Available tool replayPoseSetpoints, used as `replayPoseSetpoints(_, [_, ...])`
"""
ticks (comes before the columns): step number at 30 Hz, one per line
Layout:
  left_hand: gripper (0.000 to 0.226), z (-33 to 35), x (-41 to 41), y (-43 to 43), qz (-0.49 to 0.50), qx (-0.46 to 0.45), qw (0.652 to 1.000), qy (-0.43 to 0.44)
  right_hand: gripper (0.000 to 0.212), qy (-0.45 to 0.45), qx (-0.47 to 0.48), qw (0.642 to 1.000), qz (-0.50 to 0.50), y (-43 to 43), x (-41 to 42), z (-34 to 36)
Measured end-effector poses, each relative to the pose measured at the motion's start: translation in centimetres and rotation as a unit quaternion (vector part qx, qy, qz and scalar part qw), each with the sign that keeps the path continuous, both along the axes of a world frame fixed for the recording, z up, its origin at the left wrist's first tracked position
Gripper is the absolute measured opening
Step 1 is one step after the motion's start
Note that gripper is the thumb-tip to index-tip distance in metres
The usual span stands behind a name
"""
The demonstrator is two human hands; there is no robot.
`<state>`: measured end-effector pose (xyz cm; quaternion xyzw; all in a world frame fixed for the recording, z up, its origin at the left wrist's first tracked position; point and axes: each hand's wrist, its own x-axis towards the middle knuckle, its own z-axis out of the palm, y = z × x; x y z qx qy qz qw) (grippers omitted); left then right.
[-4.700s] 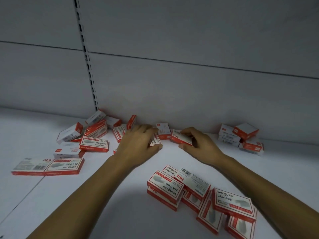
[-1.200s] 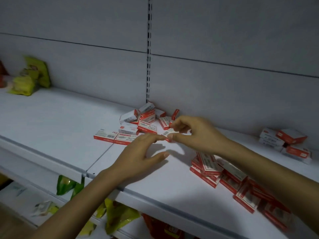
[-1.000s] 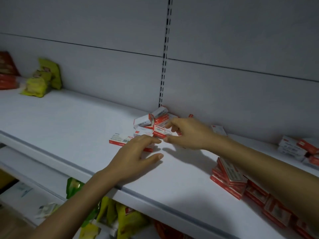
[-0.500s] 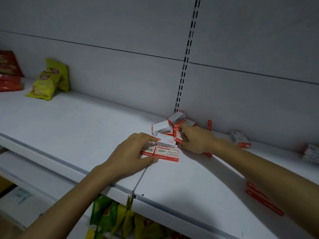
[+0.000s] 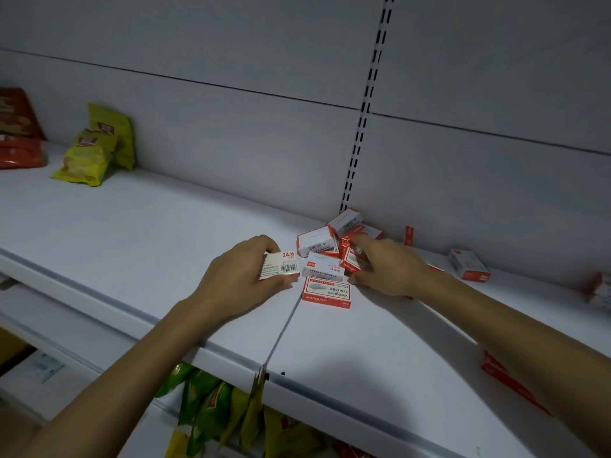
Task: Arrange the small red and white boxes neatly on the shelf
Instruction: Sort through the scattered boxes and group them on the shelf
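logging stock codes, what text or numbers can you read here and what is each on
"24/6": held box in the left hand
"wengu", upside down: flat box on the shelf
"24/6", upside down: same flat box
Smaller print, snack bags: too blurred to read

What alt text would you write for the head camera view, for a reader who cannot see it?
A person's left hand grips a small red and white box at a white shelf, while the right hand touches a loose pile of similar boxes by the back wall.
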<state>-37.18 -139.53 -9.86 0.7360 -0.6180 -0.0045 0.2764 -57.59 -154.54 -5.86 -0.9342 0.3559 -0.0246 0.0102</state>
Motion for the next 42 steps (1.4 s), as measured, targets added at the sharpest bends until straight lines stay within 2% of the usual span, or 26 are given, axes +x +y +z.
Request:
replayPoseSetpoints(5, [0.037,1.3,-1.5,-0.2,-0.001,-0.044,0.999,0.011,0.04,-0.082,0.002,0.997,0.014,0.6,-1.0,2.7])
replayPoseSetpoints(8, [0.046,2.2,-2.9,-1.2,-0.028,-0.067,0.997,0.031,0.037,-0.13,0.005,0.991,0.026,1.0,-2.2,4.4])
replayPoseSetpoints(9, [0.045,2.6,-3.6,-1.6,-0.042,-0.073,0.994,0.07,0.034,-0.14,0.005,0.99,0.028,1.3,-2.8,5.0])
replayPoseSetpoints(11, [0.04,3.8,-5.5,-2.2,-0.071,-0.071,0.963,0.25,0.03,-0.161,0.005,0.987,0.019,1.6,-4.2,6.2])
replayPoseSetpoints(13, [0.041,5.3,-7.8,-2.8,-0.081,-0.04,0.888,0.45,0.031,-0.199,0.03,0.98,0.004,1.7,-6.1,7.1])
replayPoseSetpoints(14, [0.044,5.9,-8.9,-3.1,-0.082,-0.024,0.856,0.51,0.031,-0.218,0.051,0.975,-0.002,1.7,-7.1,7.5])
replayPoseSetpoints(17, [0.05,6.9,-12.0,-4.6,-0.087,0.004,0.818,0.569,0.037,-0.254,0.097,0.962,-0.005,2.0,-10.4,8.1])
replayPoseSetpoints(22, [0.046,8.1,-18.2,-6.9,-0.124,0.019,0.798,0.59,0.054,-0.279,0.107,0.954,-0.013,2.6,-16.1,8.7])
replayPoseSetpoints(25, [0.047,8.6,-21.8,-8.5,-0.149,0.055,0.805,0.572,0.057,-0.28,0.108,0.953,-0.032,2.3,-19.9,8.2])
replayPoseSetpoints(27, [0.044,8.7,-24.1,-9.5,-0.157,0.075,0.804,0.569,0.052,-0.282,0.112,0.952,-0.042,2.0,-22.5,7.8])
replayPoseSetpoints(30, [0.042,9.0,-27.6,-11.1,-0.174,0.114,0.782,0.587,0.04,-0.306,0.118,0.943,-0.065,1.3,-26.6,7.1])
replayPoseSetpoints(34, [0.047,9.3,-32.1,-13.2,-0.209,0.164,0.776,0.572,0.039,-0.338,0.128,0.928,-0.086,0.5,-31.8,6.3])
replayPoseSetpoints(36, [0.045,9.2,-34.4,-13.9,-0.219,0.181,0.784,0.553,0.037,-0.353,0.135,0.921,-0.093,0.1,-34.1,5.9])
replayPoseSetpoints(40, [0.033,8.6,-38.3,-14.9,-0.234,0.183,0.834,0.464,0.03,-0.368,0.126,0.914,-0.112,-0.6,-38.3,5.3])
replayPoseSetpoints(42, [0.031,8.4,-39.9,-15.3,-0.233,0.186,0.846,0.442,0.031,-0.365,0.128,0.914,-0.124,-1.1,-40.2,4.8])
